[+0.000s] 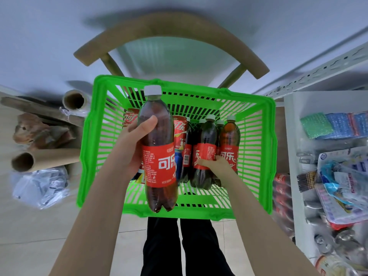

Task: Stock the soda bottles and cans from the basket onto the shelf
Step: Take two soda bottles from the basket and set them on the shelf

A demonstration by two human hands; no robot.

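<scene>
A green plastic basket (264,156) stands on a chair in front of me. My left hand (135,144) grips a cola bottle (159,170) with a red label and white cap, held upright above the basket. My right hand (217,166) reaches down inside the basket and grips a second cola bottle (205,136) around its red label. Next to it stands another bottle (231,136). Red cola cans (180,126) stand at the back of the basket. The white shelf (290,156) is at the right.
A wooden chair back (171,30) curves beyond the basket. Cardboard tubes (39,159) and a crumpled plastic bag (41,186) lie on the floor at the left. The shelf holds sponges (336,125), packaged goods and cans (282,198). My dark trouser legs (179,246) are below.
</scene>
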